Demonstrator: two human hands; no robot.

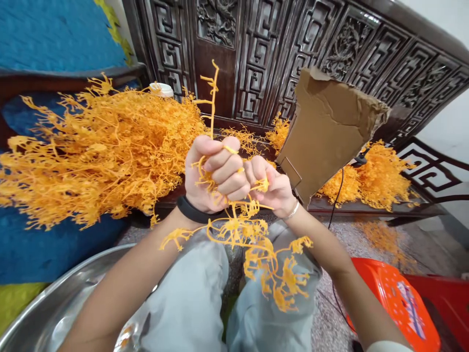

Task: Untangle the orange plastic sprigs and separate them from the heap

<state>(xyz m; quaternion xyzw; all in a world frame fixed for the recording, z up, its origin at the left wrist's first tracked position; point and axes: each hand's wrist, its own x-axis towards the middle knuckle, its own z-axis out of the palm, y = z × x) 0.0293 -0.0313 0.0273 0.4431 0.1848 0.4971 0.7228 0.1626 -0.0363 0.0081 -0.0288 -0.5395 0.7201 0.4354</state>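
My left hand (pixel 216 171) is closed in a fist around thin orange plastic sprigs. A bare notched stem (pixel 213 100) sticks up above this fist, and small bits poke out between the fingers. Against it, on the right, my right hand (pixel 270 188) is closed, with its fingers pinching part of the orange plastic. Branching orange plastic sprigs (pixel 287 281) with star-like tips hang below both hands, over my knees. Which strands each hand grips is partly hidden by the fingers. A dark band is on my left wrist and a thin bracelet on my right.
A large heap of orange sprigs (pixel 120 151) lies on the left, with smaller piles (pixel 383 176) on the right along a dark carved wooden bench (pixel 251 73). A cardboard sheet (pixel 326 127) leans there. Below are a metal basin (pixel 32 313), a red stool (pixel 392 298) and a black cable (pixel 337 200).
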